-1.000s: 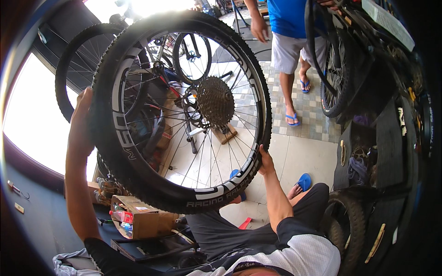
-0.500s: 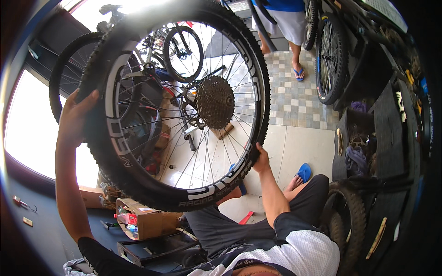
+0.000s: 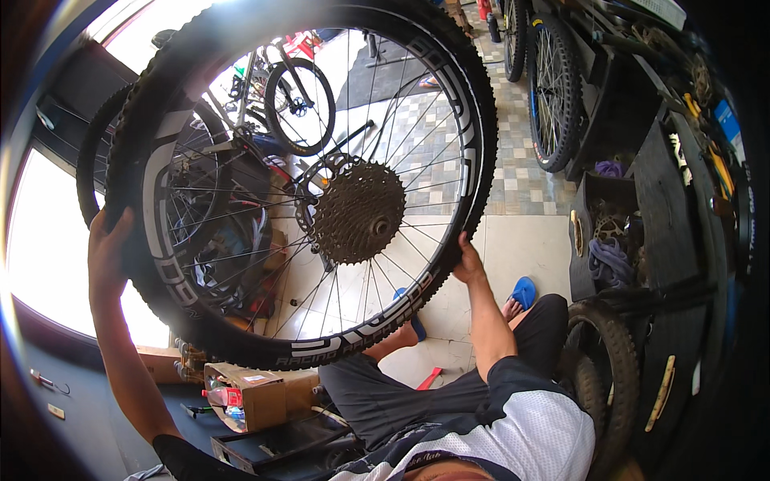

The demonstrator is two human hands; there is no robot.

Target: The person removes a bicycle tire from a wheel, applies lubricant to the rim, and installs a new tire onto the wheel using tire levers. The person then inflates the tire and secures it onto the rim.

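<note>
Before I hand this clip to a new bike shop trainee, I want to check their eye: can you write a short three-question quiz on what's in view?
1. True or false: both hands grip the bicycle wheel by its tyre.
2. What sits at the wheel's hub? A) a disc of plain plastic B) a cassette of sprockets C) nothing but the axle
3. Fill in: below the wheel, by the person's left side, lies an open cardboard ____.

Key
1. True: the left hand holds the tyre's left edge, the right hand its lower right edge.
2. B: the cassette faces the camera.
3. Box: the cardboard box.
</note>
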